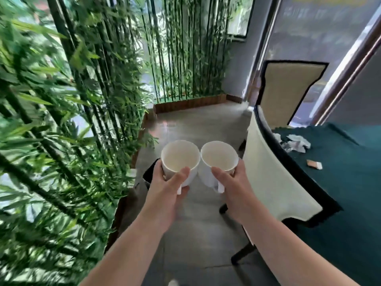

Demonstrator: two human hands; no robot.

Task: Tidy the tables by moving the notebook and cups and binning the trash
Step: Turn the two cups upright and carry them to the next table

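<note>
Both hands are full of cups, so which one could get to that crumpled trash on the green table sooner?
Probably the right hand: the crumpled trash lies on the green table to its side, while the left hand is by the bamboo. It must first set down its cup.

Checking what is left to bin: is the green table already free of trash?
No, crumpled paper and a small wrapper lie on the green table.

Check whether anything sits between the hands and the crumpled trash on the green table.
Yes. Each hand is occupied: the left hand holds one white cup and the right hand holds the other cup. A cream-backed chair also stands at the table edge, between the hands and the crumpled trash on the green table.
</note>
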